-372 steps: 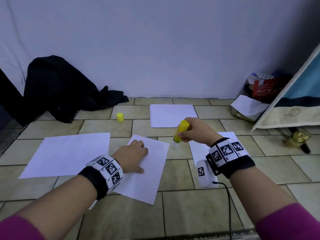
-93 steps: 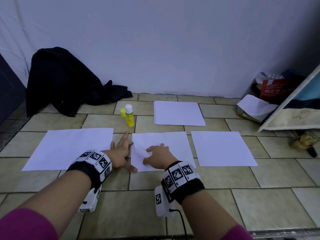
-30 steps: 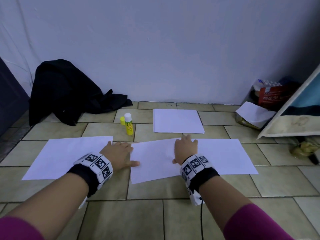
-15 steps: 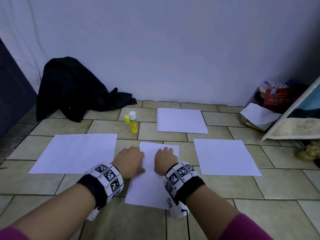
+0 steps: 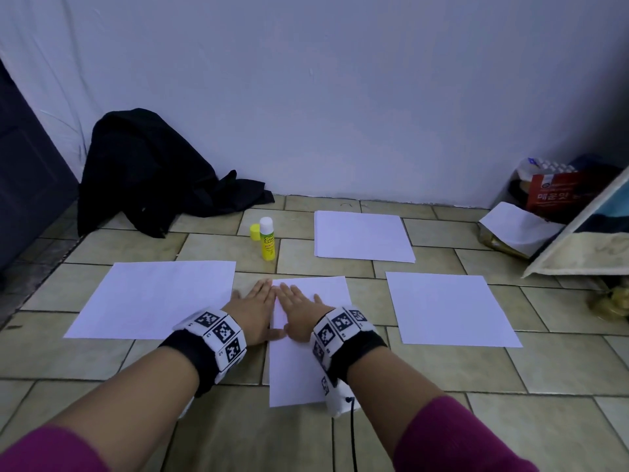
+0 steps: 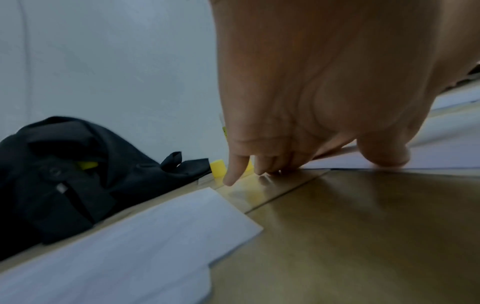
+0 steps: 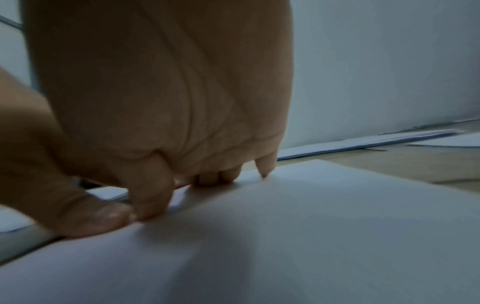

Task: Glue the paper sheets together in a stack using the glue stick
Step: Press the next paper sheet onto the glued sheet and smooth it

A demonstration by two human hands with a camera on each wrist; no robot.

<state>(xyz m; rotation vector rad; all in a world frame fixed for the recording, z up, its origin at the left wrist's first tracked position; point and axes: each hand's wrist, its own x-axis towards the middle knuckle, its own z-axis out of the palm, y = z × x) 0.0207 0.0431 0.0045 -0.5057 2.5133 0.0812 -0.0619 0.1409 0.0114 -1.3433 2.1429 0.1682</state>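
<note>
Paper sheets: four lots are laid on a tiled floor [image 5: 561, 369]. A middle sheet [image 5: 299, 369] lies lengthwise under both hands, a left sheet [image 5: 153, 298] and a right sheet [image 5: 449, 308] lie either side, and a far pile [image 5: 364, 238] sits near the wall.
Left hand [image 5: 253, 313]: laid flat with fingers straight at the middle sheet's left edge, nothing grasped.
Right hand [image 5: 299, 308]: spread flat on the middle sheet, nothing grasped.
Glue stick [image 5: 267, 238]: stood upright and uncapped beyond the hands, untouched; its yellow cap [image 5: 254, 232] is set just beside it.
Step in hand: the middle sheet appears to be pressed and squared.
Next move: the glue stick would likely be fetched, or another sheet laid on top, edges matched.
</note>
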